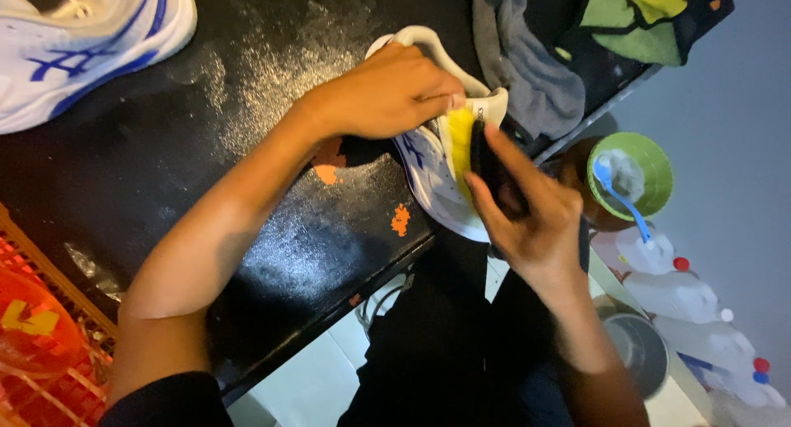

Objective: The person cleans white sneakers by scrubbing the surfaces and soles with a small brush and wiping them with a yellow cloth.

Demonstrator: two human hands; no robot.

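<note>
Both forearms reach in from below. Left hand (387,93) grips the heel collar of a white shoe (437,180) lying at the edge of a wet black bench (247,89); fingers closed around the rim. Right hand (527,217) is curled shut on a dark brush (493,170) pressed against the shoe's yellow lining. Orange chips mark the bench top. Second shoe (82,39), upper left, is cut off by the frame. Grey cloth (527,64) lies beyond. Right of the bench: green bowl (630,175) with a blue-handled tool, white jugs (684,295) on the floor. Brush bristles are hidden.
</note>
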